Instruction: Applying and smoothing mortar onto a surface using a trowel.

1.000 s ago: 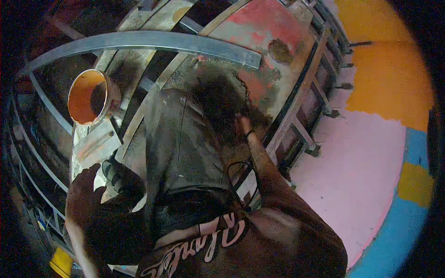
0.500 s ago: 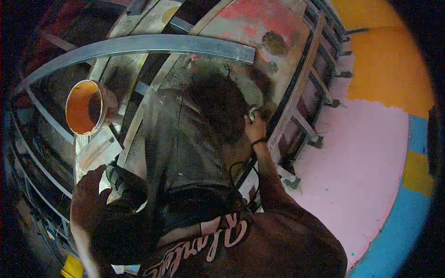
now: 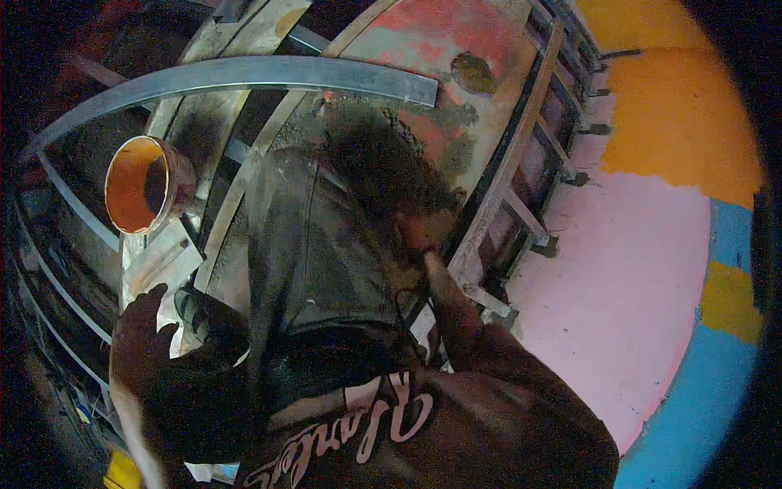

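Observation:
My left hand [image 3: 140, 322] is a dark shape at the lower left, thumb and fingers apart, with nothing visible in it. It is nearest to a flat metal plate [image 3: 165, 257] with reddish smears and a dark, rounded shoe-like thing [image 3: 195, 316]. Just beyond the plate, a bucket [image 3: 173, 213] with an orange inside stands tilted in view. My right hand [image 3: 415, 234] is low over the stained panel [image 3: 399, 41], beside my trouser leg [image 3: 281, 236]. Shadow and blur hide its fingers and whatever they may hold.
A curved grey metal bar [image 3: 244, 75] crosses above my knees. To the right runs a ladder-like metal frame [image 3: 509, 167] with short struts, beside a pink, orange and blue painted surface [image 3: 603, 277]. More curved bars [image 3: 69, 200] and dark gaps lie at the left.
My right hand has drawn back toward me and left, into shadow; the small pale thing at its fingertips no longer shows. The whole view has shifted slightly. My left hand stays by the plate.

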### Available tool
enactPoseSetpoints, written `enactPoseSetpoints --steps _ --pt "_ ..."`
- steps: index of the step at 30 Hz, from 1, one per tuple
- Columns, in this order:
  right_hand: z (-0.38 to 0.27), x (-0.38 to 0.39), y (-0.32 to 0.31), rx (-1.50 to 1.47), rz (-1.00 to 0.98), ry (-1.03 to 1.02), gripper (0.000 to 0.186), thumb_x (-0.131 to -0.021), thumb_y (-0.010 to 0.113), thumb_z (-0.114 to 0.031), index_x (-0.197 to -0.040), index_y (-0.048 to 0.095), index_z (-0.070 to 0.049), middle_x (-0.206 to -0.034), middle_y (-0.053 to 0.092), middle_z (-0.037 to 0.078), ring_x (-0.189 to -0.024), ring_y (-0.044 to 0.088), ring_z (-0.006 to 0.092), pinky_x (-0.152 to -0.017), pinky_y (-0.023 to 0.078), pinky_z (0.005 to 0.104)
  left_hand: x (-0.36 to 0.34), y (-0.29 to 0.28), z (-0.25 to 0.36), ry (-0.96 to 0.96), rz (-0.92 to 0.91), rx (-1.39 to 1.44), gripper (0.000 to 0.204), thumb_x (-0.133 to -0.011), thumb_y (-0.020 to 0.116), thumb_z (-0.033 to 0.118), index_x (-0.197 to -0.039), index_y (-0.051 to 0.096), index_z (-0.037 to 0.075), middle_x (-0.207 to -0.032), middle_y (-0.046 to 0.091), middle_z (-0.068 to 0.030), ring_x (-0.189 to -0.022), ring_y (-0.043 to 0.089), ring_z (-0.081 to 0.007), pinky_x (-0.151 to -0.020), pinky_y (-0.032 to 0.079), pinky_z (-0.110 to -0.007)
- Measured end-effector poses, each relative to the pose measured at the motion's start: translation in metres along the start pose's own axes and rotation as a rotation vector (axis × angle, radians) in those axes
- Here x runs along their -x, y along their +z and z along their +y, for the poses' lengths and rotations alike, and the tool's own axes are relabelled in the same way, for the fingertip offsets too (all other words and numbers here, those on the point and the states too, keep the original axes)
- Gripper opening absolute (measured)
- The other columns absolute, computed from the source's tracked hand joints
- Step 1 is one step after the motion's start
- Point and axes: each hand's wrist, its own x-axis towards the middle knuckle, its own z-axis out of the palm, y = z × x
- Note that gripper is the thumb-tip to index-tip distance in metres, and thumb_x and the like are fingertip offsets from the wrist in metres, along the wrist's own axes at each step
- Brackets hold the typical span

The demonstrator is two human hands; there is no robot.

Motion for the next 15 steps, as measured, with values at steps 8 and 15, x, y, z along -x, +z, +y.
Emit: enactPoseSetpoints --steps 8,15 --pt "0.124 0.145 -0.063 -0.193 -0.161 0.138 0.037 -0.107 0.050 -0.039 -0.100 0.068 -0.008 -0.079 0.061 0.002 -0.069 0.057 0.0156 -0.063 0.047 0.0332 0.010 -0.007 0.003 0.069 0.035 -0.019 0.060 -0.088 0.072 0.007 -0.144 0.052 0.009 -0.140 0.059 -0.0172 -0.129 0.056 -0.0349 -0.109 0.045 -0.044" --pt "0.040 -0.027 -0.064 0.282 0.148 0.119 0.050 -0.104 0.052 -0.051 -0.105 0.071 -0.005 -0.083 0.065 0.006 -0.077 0.064 0.0222 -0.067 0.052 0.0408 0.017 -0.007 0.006 0.029 0.025 0.020 0.064 -0.083 0.073 0.007 -0.143 0.051 0.006 -0.135 0.060 -0.0188 -0.123 0.057 -0.0390 -0.106 0.045 -0.046"
